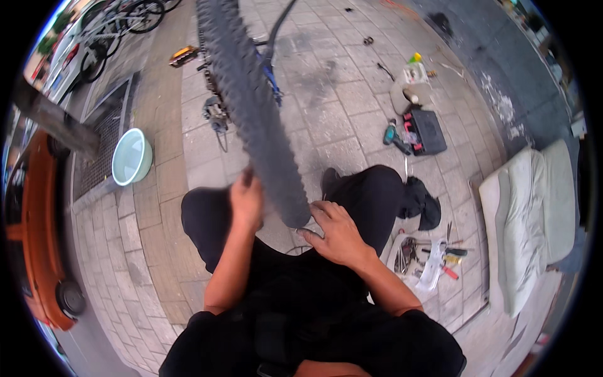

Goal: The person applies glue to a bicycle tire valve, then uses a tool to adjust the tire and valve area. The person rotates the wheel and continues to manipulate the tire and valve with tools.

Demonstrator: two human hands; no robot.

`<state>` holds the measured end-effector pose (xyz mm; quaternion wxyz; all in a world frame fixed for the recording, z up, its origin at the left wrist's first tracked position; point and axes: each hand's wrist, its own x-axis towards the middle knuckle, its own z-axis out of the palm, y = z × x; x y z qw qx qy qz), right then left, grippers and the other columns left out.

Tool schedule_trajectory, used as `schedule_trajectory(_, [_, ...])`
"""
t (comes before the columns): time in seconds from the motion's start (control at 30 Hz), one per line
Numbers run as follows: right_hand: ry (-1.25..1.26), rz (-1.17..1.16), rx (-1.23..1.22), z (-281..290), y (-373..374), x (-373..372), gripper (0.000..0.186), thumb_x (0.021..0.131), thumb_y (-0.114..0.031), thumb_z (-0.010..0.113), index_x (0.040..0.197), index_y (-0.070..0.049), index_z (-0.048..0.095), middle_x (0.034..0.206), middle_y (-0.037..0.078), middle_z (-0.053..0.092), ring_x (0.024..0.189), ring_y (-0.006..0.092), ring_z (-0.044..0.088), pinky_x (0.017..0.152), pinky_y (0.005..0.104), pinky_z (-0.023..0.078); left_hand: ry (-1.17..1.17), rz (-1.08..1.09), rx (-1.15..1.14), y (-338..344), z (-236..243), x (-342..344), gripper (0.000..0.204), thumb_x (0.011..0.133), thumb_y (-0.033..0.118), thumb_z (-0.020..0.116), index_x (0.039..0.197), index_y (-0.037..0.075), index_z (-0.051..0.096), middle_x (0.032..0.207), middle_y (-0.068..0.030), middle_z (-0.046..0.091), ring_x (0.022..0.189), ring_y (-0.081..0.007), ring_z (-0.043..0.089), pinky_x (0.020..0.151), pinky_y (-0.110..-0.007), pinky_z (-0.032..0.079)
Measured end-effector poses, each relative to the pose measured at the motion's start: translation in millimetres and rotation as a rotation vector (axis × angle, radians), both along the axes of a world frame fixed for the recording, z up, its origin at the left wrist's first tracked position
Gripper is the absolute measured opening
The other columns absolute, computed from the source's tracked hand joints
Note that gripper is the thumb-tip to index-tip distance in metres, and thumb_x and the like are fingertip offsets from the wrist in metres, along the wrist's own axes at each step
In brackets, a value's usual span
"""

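Observation:
A knobby black bicycle tyre (264,138) runs upright from the top of the head view to between my knees, with a blue frame (270,78) and drivetrain parts (215,113) partly hidden behind it. At the tyre's left side, my left hand (247,201) has curled, motion-blurred fingers; whatever they grip is hidden. My right hand (334,232) touches or lies very near the lower right edge of the tyre, its fingers apart and slightly bent. A yellow pedal (183,55) sticks out to the left of the wheel.
A pale basin (131,157), post (56,113), orange car (34,232) and parked bicycles (122,25) are left. Right are a drill (396,138), black case (428,132), dark cloth (419,204), scattered hand tools (451,270) on the paving, and a pale padded cushion (521,226).

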<state>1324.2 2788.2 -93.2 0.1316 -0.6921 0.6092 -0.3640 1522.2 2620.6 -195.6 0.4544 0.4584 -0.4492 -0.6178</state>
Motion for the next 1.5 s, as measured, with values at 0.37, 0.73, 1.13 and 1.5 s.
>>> schedule_trajectory(0.37, [-0.643, -1.121, -0.049, -54, 127, -138, 0.027, 0.100, -0.019, 0.067, 0.117, 0.001, 0.073, 0.100, 0.017, 0.077, 0.090, 0.0210, 0.073, 0.082, 0.0322, 0.055, 0.230, -0.165, 0.153, 14, 27, 19, 0.068, 0.111, 0.049, 0.041, 0.158, 0.001, 0.031, 0.156, -0.0247, 0.042, 0.142, -0.0437, 0.046, 0.118, -0.062, 0.039])
schedule_trajectory(0.73, [-1.251, -0.961, 0.732, -347, 169, -82, 0.031, 0.096, -0.025, 0.068, 0.109, 0.000, 0.079, 0.088, 0.013, 0.077, 0.082, 0.0175, 0.073, 0.071, 0.0314, 0.056, 0.333, 0.205, 0.515, 1, -42, 30, 0.026, 0.104, 0.030, 0.063, 0.103, 0.004, 0.061, 0.105, -0.0094, 0.064, 0.106, -0.0307, 0.061, 0.099, -0.046, 0.052])
schedule_trajectory(1.13, [-0.851, -0.909, 0.954, -332, 153, -94, 0.034, 0.097, -0.029, 0.068, 0.109, 0.001, 0.078, 0.086, 0.010, 0.074, 0.080, 0.0161, 0.070, 0.069, 0.0310, 0.054, 0.067, -0.050, 0.517, 19, -58, 40, 0.030, 0.096, 0.032, 0.070, 0.108, 0.005, 0.068, 0.104, -0.0117, 0.070, 0.102, -0.0282, 0.067, 0.096, -0.044, 0.054])
schedule_trajectory(1.5, [-0.671, -0.817, 1.059, -335, 98, -91, 0.037, 0.098, -0.033, 0.068, 0.110, 0.001, 0.077, 0.085, 0.007, 0.071, 0.078, 0.0148, 0.067, 0.067, 0.0305, 0.052, -1.164, -0.762, 0.085, 39, -186, 19, 0.037, 0.087, 0.034, 0.079, 0.110, 0.005, 0.073, 0.098, -0.0132, 0.075, 0.096, -0.0278, 0.072, 0.090, -0.042, 0.056])
